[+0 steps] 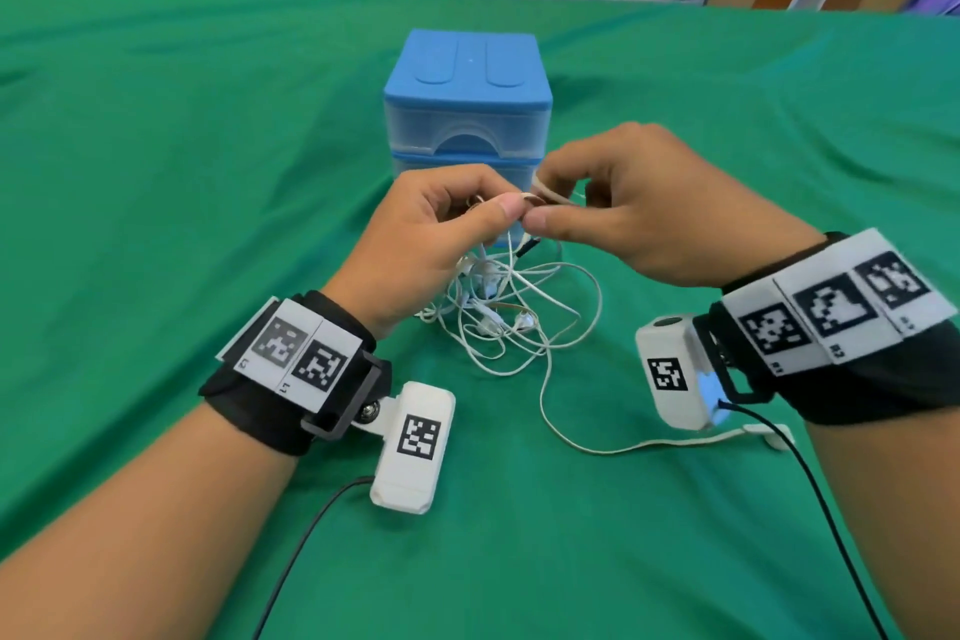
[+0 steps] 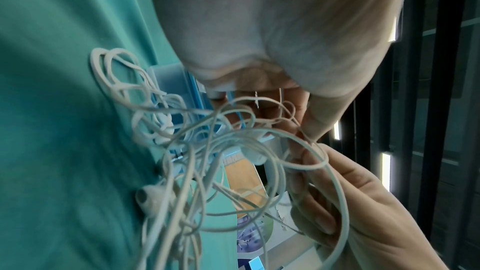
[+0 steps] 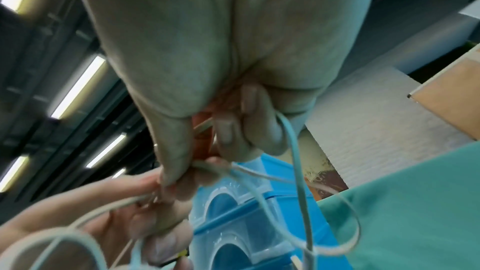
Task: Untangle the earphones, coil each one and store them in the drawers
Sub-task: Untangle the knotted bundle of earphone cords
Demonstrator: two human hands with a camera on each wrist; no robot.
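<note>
A tangle of white earphone cables (image 1: 511, 312) hangs from both hands down onto the green cloth, in front of a small blue drawer unit (image 1: 467, 104). My left hand (image 1: 457, 218) pinches cable strands between thumb and fingers at the top of the tangle. Close beside it, my right hand (image 1: 558, 203) pinches another strand. In the left wrist view the tangle (image 2: 215, 151) fills the middle, with an earbud (image 2: 150, 198) low on the left. In the right wrist view the right hand's fingers (image 3: 228, 130) curl round a cable (image 3: 296, 161) above the drawers (image 3: 233, 223).
One loose cable runs right over the cloth to an end piece (image 1: 769, 434) under my right wrist. The green cloth (image 1: 182, 172) covers the whole table. Both drawers look closed. Black camera leads (image 1: 291, 561) trail towards me from each wrist.
</note>
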